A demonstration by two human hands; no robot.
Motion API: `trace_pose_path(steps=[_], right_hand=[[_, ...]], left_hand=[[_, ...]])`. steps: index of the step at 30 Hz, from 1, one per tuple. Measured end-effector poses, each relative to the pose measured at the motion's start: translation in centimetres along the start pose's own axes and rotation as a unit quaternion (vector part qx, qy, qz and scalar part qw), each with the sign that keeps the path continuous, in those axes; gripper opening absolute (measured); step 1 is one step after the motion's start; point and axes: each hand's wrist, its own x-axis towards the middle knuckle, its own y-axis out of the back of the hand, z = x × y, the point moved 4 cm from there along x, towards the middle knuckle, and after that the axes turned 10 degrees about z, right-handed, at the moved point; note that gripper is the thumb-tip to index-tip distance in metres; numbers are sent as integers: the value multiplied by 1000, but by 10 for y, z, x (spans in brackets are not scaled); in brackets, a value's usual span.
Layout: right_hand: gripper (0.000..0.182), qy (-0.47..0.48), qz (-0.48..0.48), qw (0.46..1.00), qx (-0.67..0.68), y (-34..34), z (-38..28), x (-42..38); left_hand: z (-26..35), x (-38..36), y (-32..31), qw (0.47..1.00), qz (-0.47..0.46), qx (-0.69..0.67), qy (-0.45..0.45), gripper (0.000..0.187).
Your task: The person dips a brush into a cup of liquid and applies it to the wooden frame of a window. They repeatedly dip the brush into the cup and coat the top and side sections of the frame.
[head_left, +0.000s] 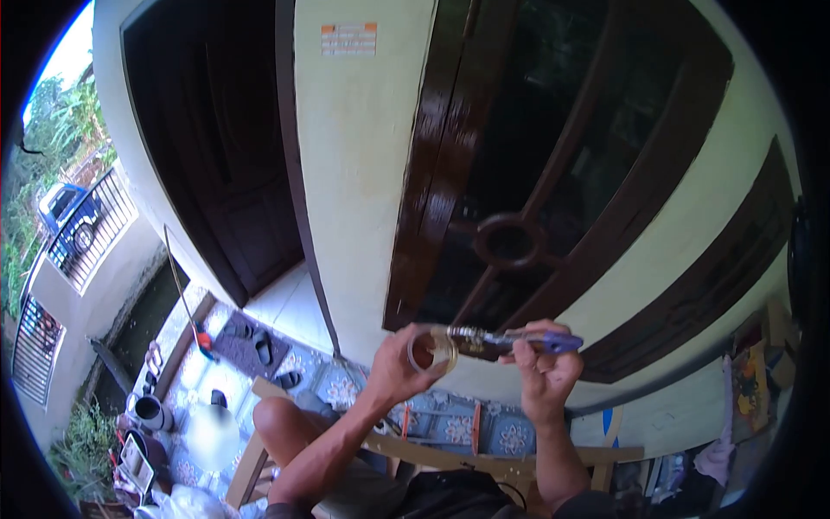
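A clear round cup (pixel 432 350) is gripped in my left hand (pixel 399 370), its open mouth tilted toward the camera, with something brownish inside. My right hand (pixel 546 368) holds a brush-like tool by its purple handle (pixel 560 343). The tool's metal part (pixel 475 336) points left, and its tip is at the cup's rim. Whether the tip touches the cup I cannot tell. Both hands are raised in front of the lower part of a dark wooden window frame (pixel 432 208).
A dark door (pixel 225 156) stands at left, near a mat with sandals (pixel 263 348) and a red broom (pixel 204 341). Below the hands are a wooden bench (pixel 510 464) and an orange-edged frame (pixel 475 428). Cloths (pixel 716 458) and clutter lie at right.
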Motion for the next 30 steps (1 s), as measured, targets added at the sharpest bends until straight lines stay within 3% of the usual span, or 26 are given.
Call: trace_pose_path(steps=[2,5,8,14,16,18,21,24,30], right_hand=[[21,2,11,1000,7,-7,-11,1],[24,42,-13,999,8,-16,-27,3],[27,75,-48,996,-20,-17,-41,3],[26,153,-112,979,-76,-35,-57,-3],[24,167,-157,963,-139,-40,-58,-8],[24,152,-156,962,-165,-35,-59,-13],[23,-17,-50,986,-160,-13,-46,-18],[20,-60,-35,979,-191,6,-41,-24],[22,-55,-11,978,-202,29,-45,-36]], left_hand=[[5,0,9,998,7,53,24,49],[13,0,19,989,85,79,-94,49],[16,-5,27,988,101,36,-112,43],[15,-11,32,976,117,39,-180,51],[15,-12,23,987,79,24,-138,52],[12,-21,8,997,-4,-73,15,55],[7,-35,-15,995,-32,-90,29,59],[8,-44,-27,990,-58,-125,19,63],[6,-48,-37,982,-149,-101,62,64]])
